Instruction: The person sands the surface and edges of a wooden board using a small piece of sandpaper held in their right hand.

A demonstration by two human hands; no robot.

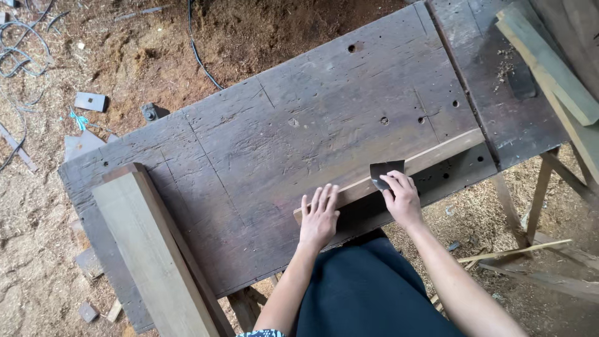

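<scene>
I see my left hand lying flat on the near end of a long, narrow wooden strip, fingers spread apart and pressing down, gripping nothing. My right hand sits further along the same strip, fingers together and pinched on a dark sheet of sandpaper, which is folded over the strip's top face and near edge. The strip is pale, straight-edged and thin, and it lies at a slant across the near edge of the workbench.

The workbench is my landmark: a heavy slab of dark, weathered planks, scored with scratches and saw lines and dotted with small round holes. At the bench's left end a thick, pale, squared beam rests on it and juts out past its near edge. At the bench's right end, a greenish board lies slanted across a second dark plank surface. Below the bench's right end I see slim wooden legs and a thin sliver of offcut wood.

Beyond the bench, the ground is bare earth thick with reddish-brown sawdust. A black cable runs across it behind the bench, and off the bench's left end lie grey flat scraps and loops of wire.
</scene>
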